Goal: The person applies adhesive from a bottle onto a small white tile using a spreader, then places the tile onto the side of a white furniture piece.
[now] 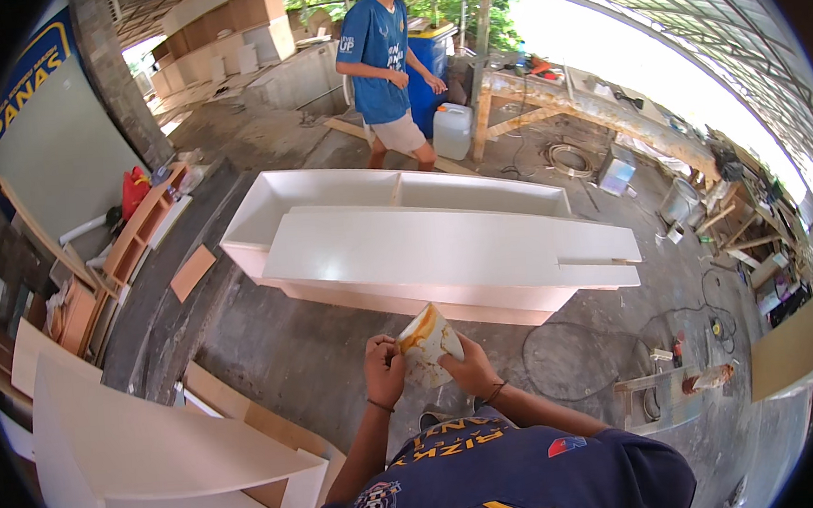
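Observation:
In front of my chest my right hand point(470, 366) grips a stained white cup-like container point(423, 348), thumb on its near side. Orange-brown, glue-like smears run across the container, which is tilted. At its left rim is my left hand point(385, 367), fingers curled in a pinch; whatever they hold is hidden. Just beyond both hands stands a long, low white cabinet carcass point(307, 187) with a divider in its open top. A long white board point(424, 244) lies along its near side, with a narrow notch toward the right end.
Behind the cabinet a person in a blue shirt point(378, 55) stands near a blue barrel point(428, 71) and a white jerrycan point(453, 131). White panels point(176, 436) fill the near left. Cables point(564, 395) and a small wooden stand point(657, 397) are at right. A workbench point(593, 112) stands farther back.

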`<state>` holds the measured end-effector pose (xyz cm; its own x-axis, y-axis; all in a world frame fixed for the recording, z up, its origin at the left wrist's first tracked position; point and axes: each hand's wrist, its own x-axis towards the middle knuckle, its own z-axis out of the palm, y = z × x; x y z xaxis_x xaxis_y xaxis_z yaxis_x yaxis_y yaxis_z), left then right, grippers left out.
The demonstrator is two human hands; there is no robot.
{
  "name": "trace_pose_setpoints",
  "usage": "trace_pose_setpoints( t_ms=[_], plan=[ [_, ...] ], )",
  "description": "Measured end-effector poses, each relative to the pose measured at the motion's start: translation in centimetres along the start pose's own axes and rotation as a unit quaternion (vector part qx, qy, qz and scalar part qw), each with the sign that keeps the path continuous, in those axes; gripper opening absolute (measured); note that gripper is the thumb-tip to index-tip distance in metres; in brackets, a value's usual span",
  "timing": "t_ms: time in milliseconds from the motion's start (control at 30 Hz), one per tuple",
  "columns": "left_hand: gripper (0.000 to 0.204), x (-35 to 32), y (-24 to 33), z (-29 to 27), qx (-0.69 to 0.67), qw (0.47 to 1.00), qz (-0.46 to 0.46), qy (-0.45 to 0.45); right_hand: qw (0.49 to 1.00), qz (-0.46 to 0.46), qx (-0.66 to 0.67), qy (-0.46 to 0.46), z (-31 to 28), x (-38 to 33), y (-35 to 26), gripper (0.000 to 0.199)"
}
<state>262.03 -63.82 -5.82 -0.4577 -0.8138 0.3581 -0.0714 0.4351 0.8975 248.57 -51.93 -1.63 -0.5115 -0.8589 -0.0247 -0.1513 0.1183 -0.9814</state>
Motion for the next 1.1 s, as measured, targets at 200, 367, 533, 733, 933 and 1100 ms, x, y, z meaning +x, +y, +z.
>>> trace_pose_setpoints(
  t_ms=[200, 367, 533, 733, 933, 1100],
  plan=[
    [0.002, -0.4, 0.1, 0.8, -0.041, 0.997, 0.001, 0.060, 1.000, 0.012, -0.024, -0.004, 0.4, -0.4, -1.3, 0.042],
    [0.005, -0.5, -0.6, 3.9, -0.115, 0.991, -0.034, 0.053, 0.998, -0.002, 0.010, 0.061, -0.7, -0.8, -0.1, 0.040],
    [0.007, 0.7, -3.1, 6.8, -0.187, 0.971, -0.148, -0.035, 0.994, 0.058, -0.015, 0.092, -3.1, -1.9, -2.0, 0.040],
    [0.013, 0.2, -3.4, 15.8, -0.161, 0.958, -0.115, -0.208, 0.963, -0.024, -0.127, 0.238, -7.0, -6.3, 0.1, 0.030],
    [0.024, -2.3, 7.5, 23.8, -0.263, 0.855, -0.290, -0.340, 0.916, 0.000, -0.127, 0.380, -12.7, -11.9, 0.6, 0.034],
    [0.037, -5.1, 10.7, 30.4, -0.190, 0.809, -0.273, -0.485, 0.883, 0.099, -0.196, 0.416, -16.2, -15.8, 2.7, 0.045]
  ],
)
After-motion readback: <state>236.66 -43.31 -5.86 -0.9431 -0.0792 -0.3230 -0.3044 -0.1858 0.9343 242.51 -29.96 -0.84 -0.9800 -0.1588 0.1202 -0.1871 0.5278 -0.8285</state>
